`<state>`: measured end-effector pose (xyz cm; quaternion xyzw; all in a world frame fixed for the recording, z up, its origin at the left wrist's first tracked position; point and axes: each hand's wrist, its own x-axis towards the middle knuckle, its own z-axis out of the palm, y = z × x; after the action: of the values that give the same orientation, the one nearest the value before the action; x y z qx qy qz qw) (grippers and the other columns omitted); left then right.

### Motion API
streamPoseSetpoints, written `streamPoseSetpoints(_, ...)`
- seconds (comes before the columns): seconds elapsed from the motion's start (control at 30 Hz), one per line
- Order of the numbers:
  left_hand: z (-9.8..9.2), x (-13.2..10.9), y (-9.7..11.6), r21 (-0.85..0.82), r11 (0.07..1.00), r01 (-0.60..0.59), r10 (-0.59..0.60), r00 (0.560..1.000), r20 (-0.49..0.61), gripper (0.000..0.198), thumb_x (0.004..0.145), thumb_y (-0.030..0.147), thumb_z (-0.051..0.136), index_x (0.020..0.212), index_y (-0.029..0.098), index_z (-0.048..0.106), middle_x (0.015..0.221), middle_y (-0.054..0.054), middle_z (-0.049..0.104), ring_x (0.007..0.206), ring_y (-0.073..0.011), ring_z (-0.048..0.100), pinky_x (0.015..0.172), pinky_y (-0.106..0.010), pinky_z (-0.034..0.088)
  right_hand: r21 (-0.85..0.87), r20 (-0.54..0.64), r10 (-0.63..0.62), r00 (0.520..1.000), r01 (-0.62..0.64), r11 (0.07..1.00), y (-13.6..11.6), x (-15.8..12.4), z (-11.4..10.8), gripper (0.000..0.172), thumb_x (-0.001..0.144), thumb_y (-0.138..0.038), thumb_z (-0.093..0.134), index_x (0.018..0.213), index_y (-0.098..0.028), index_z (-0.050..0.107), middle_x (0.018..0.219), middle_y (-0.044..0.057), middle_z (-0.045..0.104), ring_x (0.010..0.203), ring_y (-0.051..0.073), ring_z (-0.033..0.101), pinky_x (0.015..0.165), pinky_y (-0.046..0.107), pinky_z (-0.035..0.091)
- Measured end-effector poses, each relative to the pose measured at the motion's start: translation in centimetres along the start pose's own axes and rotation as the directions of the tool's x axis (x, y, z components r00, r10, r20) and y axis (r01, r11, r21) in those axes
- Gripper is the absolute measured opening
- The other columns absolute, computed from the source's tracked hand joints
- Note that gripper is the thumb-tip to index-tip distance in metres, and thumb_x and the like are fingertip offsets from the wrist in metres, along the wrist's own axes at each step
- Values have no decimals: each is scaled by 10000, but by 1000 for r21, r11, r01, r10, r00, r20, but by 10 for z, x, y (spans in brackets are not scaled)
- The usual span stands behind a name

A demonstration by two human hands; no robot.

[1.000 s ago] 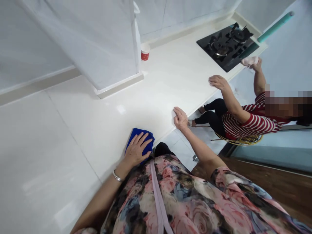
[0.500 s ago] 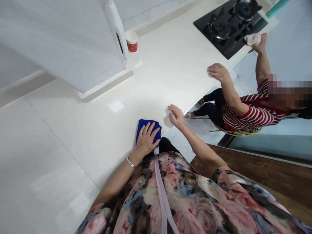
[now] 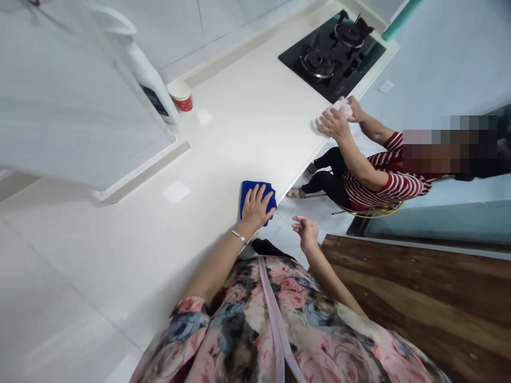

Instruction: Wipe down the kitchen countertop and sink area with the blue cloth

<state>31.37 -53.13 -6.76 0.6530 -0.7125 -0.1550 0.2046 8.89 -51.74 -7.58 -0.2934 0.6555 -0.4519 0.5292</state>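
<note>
Across the countertop, the left hand lies flat on a blue cloth — wiping apparently underway, remainder unclear — the right hand empty, loosely curled.

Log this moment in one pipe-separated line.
left hand: flat on blue cloth at counter edge | right hand: off counter, holding nothing visible | cup: beside bottle

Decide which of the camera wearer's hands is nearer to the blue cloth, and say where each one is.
Left. The left hand rests on top of the blue cloth; the right hand is apart from it, to its right, beyond the edge of the counter.
</note>
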Motion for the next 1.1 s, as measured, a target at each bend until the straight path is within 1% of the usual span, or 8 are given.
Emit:
streamPoseSetpoints(0.1,2,32,9,7,1000,4,-5,999,38,602,984,424,593,1532,179,557,1725,-176,356,1633,-352,249,1342,-593,195,-60,100,-72,992,79,995,-5,0,12,320,778,-498,686,838,-186,724,894,76,793,594,145,676,540,264,552)
streamPoseSetpoints(0.2,-5,46,6,-17,999,-42,43,997,67,645,982,450,603,1553,161,523,1720,-186,363,1632,-334,258,1344,-573,202,-237,236,-281,930,336,912,-21,8,26,370,888,-511,593,1039,-198,722,986,90,775,727,186,716,629,318,600)
streamPoseSetpoints(0.33,-37,22,-36,-121,987,-110,110,994,-11,657,1049,501,458,1602,148,429,1718,-176,370,1641,-269,241,1337,-514,243,-436,449,-571,688,726,532,-45,23,57,476,989,-427,467,1390,-205,597,1330,169,675,1169,276,686,977,484,615)
streamPoseSetpoints(0.43,-74,-29,-94,-84,990,113,-127,975,-185,623,1077,473,337,1572,111,452,1688,-206,409,1653,-265,196,1349,-524,178,-482,631,-576,519,845,233,-53,31,95,599,1019,-436,438,1573,-207,445,1595,188,490,1503,329,447,1216,595,439)
streamPoseSetpoints(0.6,-130,-151,-176,-1,781,624,-596,745,-301,714,1048,531,352,1590,72,424,1729,-245,302,1658,-364,131,1340,-592,139,-588,720,-451,527,809,6,-37,35,153,659,982,-445,515,1587,-190,465,1689,200,385,1586,464,259,1233,790,209)
streamPoseSetpoints(0.73,-142,-219,-197,-9,565,825,-772,525,-359,741,1040,551,367,1636,111,376,1769,-235,182,1655,-429,59,1309,-705,60,-596,713,-492,499,802,-51,-22,33,158,624,994,-422,490,1572,-188,490,1667,200,429,1566,459,291,1218,802,203)
streamPoseSetpoints(0.97,-133,-224,-194,-42,551,833,-770,489,-411,736,1050,569,356,1657,153,358,1781,-212,155,1657,-413,76,1313,-694,17,-534,796,-403,451,837,-117,1,-35,137,695,1015,-479,466,1629,-159,410,1707,228,348,1583,489,252,1218,791,213)
streamPoseSetpoints(1.1,-133,-224,-193,-56,560,826,-766,491,-415,716,1051,537,376,1659,159,358,1788,-196,134,1662,-399,52,1318,-681,-1,-390,896,-281,343,912,-129,13,-75,141,817,957,-605,563,1645,-204,383,1727,206,317,1587,500,224,1242,779,174)
